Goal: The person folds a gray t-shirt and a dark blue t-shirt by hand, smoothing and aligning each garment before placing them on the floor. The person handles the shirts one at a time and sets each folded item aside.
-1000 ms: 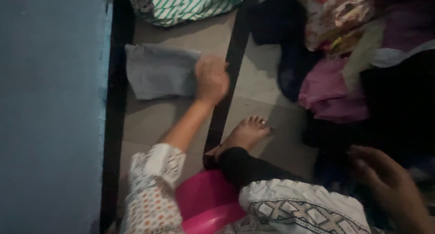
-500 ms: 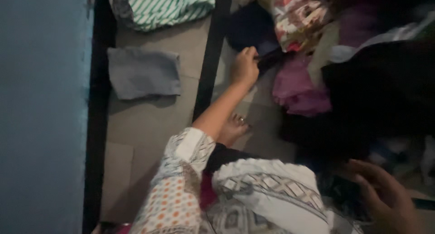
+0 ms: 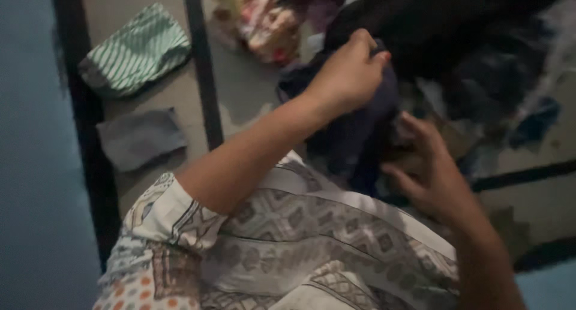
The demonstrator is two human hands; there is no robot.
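Against the left edge of the floor point(image 3: 252, 88) lies a folded grey cloth point(image 3: 141, 139), with a folded green-striped cloth point(image 3: 135, 49) just beyond it, both well apart from the hands. Further right, the left hand point(image 3: 348, 76) is closed, pinching a dark navy garment point(image 3: 360, 136) by its upper edge and lifting it off the clothes heap point(image 3: 456, 52). The garment hangs limp, so it looks soft and light; a hem or corner seems the best hold. The right hand point(image 3: 429, 169) is open, fingers spread against the lower folds.
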